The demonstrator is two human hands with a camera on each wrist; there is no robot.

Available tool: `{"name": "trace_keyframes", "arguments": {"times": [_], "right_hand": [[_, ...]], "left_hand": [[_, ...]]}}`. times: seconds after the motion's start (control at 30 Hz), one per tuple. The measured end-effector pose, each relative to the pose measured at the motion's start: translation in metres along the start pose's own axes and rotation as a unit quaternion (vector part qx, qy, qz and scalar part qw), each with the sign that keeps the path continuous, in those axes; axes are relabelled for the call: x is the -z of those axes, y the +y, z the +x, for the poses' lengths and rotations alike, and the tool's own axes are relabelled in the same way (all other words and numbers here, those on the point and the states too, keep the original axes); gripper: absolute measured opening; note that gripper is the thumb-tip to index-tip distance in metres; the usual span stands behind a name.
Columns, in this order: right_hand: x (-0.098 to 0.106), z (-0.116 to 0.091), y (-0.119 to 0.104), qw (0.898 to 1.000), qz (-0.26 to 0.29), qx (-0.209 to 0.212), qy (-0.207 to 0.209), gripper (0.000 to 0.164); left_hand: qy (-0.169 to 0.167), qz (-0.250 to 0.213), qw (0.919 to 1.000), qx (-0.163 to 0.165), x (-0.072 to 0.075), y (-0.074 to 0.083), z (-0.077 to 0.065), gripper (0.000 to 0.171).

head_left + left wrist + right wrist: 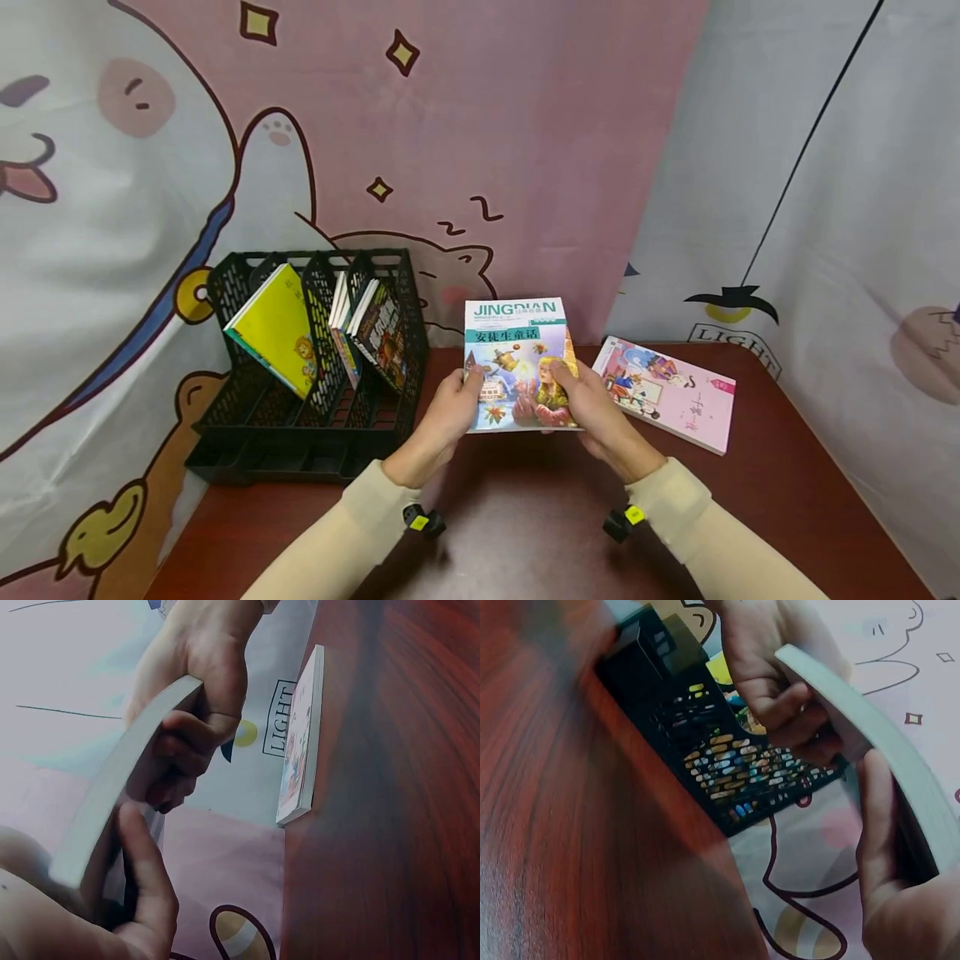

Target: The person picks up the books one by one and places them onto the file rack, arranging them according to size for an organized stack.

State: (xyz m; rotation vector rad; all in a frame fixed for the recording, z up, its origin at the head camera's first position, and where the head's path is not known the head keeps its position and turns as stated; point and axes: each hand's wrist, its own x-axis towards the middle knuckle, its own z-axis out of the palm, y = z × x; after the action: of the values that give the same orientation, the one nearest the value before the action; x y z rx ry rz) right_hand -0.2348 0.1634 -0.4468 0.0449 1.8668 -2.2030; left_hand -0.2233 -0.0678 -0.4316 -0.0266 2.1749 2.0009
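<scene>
Both hands grip one paperback storybook [517, 358], held up above the table with its colourful front cover toward the head camera. My left hand [452, 408] holds its left side, thumb on the cover and fingers curled behind. On the opposite side my right hand [596, 408] pinches it the same way. Seen from below in the left wrist view, the storybook [124, 776] shows its pale page edge, slightly bowed between the hands. A narrow orange strip shows along its right side in the head view.
A black desk file rack [315, 450] stands at the left. It holds a yellow book [277, 333] and several others, including a dark-covered book [382, 333]. To the right a pink book [675, 392] lies flat on the reddish-brown table [525, 533]. A printed cloth [562, 150] hangs behind.
</scene>
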Motion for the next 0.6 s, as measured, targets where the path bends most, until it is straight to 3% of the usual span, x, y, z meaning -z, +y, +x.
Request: {"name": "trace_keyframes", "arguments": {"times": [0.17, 0.3, 0.5, 0.6], "right_hand": [[0.01, 0.001, -0.002, 1.0, 0.004, -0.002, -0.006, 0.056], [0.017, -0.001, -0.002, 1.0, -0.001, -0.006, -0.01, 0.059], [0.02, -0.007, 0.003, 0.998, -0.02, -0.009, -0.065, 0.059], [0.019, -0.01, 0.004, 0.996, -0.037, -0.002, -0.083, 0.059]], "left_hand": [[-0.014, 0.003, 0.9999, 0.01, 0.004, 0.007, 0.003, 0.046], [-0.023, -0.017, 0.9995, 0.014, 0.015, 0.015, 0.015, 0.054], [-0.008, -0.082, 0.9964, 0.019, 0.035, 0.017, 0.041, 0.061], [0.0, -0.086, 0.9961, 0.021, 0.04, 0.017, 0.046, 0.063]]}}
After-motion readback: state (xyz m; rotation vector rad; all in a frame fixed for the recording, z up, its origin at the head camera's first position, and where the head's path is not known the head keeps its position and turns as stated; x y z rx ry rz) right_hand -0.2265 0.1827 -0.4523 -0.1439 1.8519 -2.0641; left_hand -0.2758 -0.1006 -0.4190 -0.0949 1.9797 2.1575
